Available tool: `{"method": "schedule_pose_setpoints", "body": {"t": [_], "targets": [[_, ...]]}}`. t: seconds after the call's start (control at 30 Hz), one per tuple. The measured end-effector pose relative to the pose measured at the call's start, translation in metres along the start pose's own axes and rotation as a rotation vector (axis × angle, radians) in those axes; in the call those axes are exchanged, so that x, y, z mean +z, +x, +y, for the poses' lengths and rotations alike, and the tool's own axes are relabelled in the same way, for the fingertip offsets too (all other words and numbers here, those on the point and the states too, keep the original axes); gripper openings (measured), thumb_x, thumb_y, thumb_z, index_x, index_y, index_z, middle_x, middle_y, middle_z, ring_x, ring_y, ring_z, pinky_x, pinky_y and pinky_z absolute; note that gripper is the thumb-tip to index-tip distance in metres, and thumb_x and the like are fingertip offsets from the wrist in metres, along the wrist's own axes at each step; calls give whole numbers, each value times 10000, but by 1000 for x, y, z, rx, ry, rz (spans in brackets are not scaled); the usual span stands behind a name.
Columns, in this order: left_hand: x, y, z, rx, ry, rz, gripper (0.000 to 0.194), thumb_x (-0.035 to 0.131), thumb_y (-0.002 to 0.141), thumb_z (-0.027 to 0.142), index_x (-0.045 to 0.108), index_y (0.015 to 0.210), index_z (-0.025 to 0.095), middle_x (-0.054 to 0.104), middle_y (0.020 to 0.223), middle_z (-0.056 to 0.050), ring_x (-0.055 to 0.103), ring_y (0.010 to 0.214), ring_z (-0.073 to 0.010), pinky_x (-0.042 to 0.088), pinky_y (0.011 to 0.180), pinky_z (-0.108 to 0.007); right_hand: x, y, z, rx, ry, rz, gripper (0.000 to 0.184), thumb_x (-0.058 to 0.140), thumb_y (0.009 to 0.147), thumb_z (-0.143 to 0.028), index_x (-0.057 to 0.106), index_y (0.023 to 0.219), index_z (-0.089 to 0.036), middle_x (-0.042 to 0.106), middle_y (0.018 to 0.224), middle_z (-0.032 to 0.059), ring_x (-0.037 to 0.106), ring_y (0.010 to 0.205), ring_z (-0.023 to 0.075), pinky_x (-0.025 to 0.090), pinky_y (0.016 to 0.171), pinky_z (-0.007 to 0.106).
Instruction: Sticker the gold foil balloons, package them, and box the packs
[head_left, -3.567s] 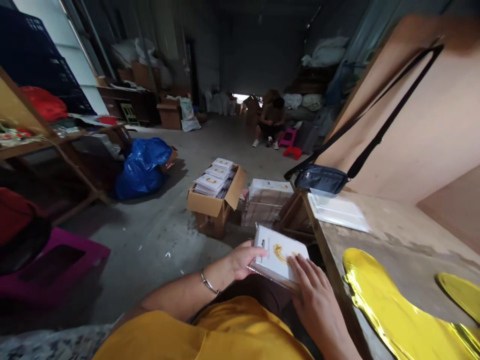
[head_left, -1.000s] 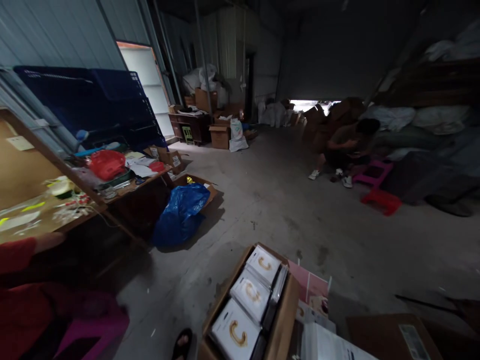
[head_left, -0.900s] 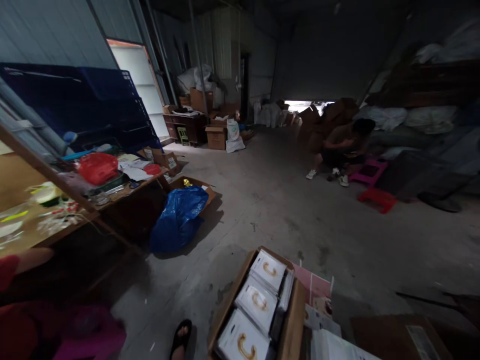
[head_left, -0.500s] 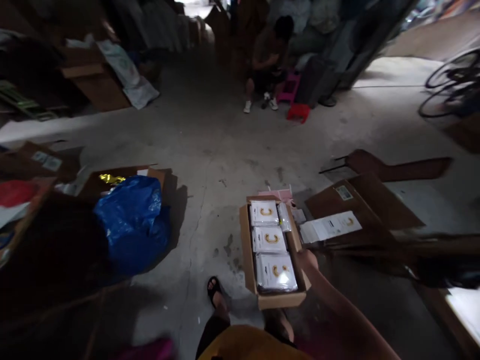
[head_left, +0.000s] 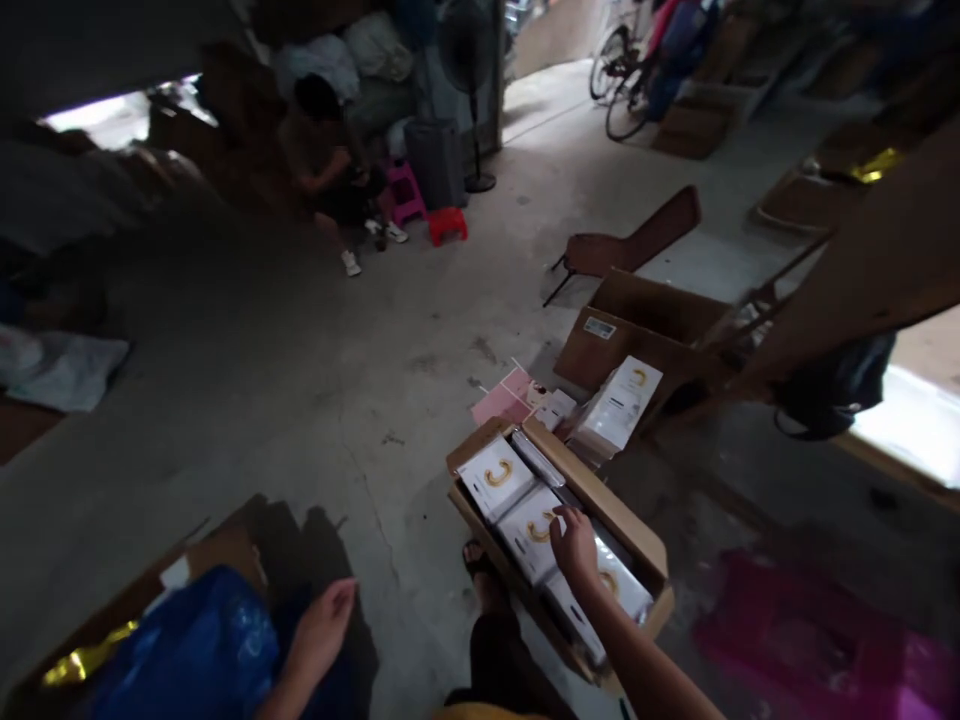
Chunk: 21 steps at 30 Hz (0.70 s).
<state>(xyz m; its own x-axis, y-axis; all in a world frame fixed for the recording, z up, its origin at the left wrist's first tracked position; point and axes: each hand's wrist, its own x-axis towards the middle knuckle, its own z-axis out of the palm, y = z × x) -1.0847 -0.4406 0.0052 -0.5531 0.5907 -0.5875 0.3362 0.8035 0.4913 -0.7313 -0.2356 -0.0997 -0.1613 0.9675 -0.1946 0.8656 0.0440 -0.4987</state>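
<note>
Well, left hand [head_left: 322,625] and right hand [head_left: 574,548] well apart, over a cardboard carton [head_left: 600,490] on a concrete floor [head_left: 225,330].

At far left, a crinkled blue plastic bag [head_left: 187,650] sits with gold foil [head_left: 86,655] showing beside it, and the open left hand hangs just over it, holding nothing. Further right, smooth white packets [head_left: 496,478] with a gold C fill the corrugated carton; the right hand's fingers [head_left: 566,530] rest on one, grip unclear. Beyond, more white packets [head_left: 619,405] lie just outside the carton.
</note>
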Motion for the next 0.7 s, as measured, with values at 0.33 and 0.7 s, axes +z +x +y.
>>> {"method": "schedule_pose_setpoints", "body": {"t": [0.33, 0.7], "targets": [[9, 106, 45, 196, 247, -458, 163, 574, 925, 232, 649, 1033, 136, 694, 1070, -78, 664, 997, -184, 521, 940, -383, 51, 24, -103, 108, 101, -144, 281, 573, 936, -344, 607, 1154, -169, 623, 1186, 80, 619, 1038, 201, 527, 897, 427], [-20, 324, 158, 551, 641, -797, 280, 577, 942, 335, 603, 1153, 151, 620, 1175, -89, 621, 1031, -210, 538, 888, -422, 132, 100, -200, 397, 67, -262, 356, 589, 926, -348, 566, 1234, -171, 585, 1258, 94, 612, 1061, 218, 534, 887, 437]]}}
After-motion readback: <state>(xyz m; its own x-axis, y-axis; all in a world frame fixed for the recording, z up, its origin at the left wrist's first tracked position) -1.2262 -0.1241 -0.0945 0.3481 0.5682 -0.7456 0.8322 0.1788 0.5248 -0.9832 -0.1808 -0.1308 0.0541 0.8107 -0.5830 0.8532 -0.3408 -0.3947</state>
